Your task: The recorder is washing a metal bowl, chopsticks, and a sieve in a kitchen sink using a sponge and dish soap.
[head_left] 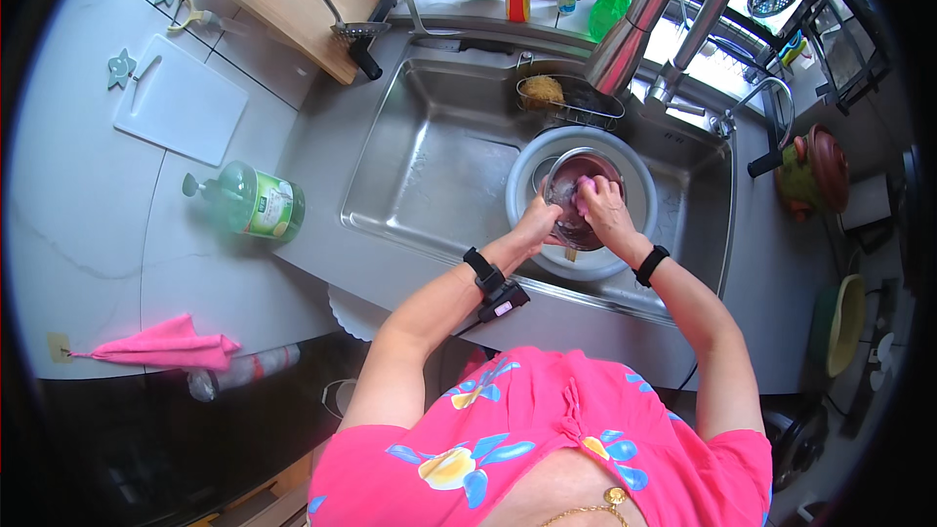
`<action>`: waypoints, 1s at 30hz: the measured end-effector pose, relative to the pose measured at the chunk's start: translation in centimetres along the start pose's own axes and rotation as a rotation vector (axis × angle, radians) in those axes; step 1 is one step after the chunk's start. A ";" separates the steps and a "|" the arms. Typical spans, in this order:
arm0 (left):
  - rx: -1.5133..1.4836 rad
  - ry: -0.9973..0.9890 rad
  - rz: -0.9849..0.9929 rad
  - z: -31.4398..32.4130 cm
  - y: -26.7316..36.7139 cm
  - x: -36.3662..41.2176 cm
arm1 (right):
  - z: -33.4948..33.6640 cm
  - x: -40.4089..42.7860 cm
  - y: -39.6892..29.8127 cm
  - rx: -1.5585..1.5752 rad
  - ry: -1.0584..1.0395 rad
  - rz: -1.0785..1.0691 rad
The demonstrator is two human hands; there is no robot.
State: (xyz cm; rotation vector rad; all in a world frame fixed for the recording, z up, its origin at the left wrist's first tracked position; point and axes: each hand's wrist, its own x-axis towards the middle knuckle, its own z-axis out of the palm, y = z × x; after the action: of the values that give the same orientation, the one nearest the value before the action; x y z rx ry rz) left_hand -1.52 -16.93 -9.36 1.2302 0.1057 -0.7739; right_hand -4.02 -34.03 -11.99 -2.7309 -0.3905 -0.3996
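Note:
Over a round, pale basin (518, 190) in the stainless steel sink (410, 154), my left hand (540, 223) grips the side of a round metal bowl (576, 238). The bowl is tilted, and its inside looks wet with some suds. My right hand (606, 214) presses a pink cloth or sponge (583, 194) against the inside of the bowl. Another round item, partly hidden by the bowl, shows within the basin.
The faucet (629, 33) arches over the sink's back. A wire rack (600, 117) with a tan scrubber (542, 90) hangs at the back wall. A knife (476, 47) lies on the rear ledge. A green pump bottle (271, 203) lies on the left counter near a white cutting board (187, 102).

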 end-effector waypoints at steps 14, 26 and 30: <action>-0.051 0.088 0.058 -3.9 -1.5 1.9 | -0.4 0.0 -2.6 0.757 -0.408 0.194; 0.230 -0.230 -0.113 0.7 3.1 -0.1 | -4.4 2.6 -1.0 0.150 0.047 -0.077; 0.255 -0.179 -0.260 -0.2 4.4 0.2 | -7.6 3.4 -3.2 0.292 0.133 -0.088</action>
State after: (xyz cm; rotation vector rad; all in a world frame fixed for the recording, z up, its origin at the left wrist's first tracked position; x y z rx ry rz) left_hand 1.29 -16.35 -6.00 1.3972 0.0205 -1.1479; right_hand -3.54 -33.33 -3.11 -2.3954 -0.4931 -0.5020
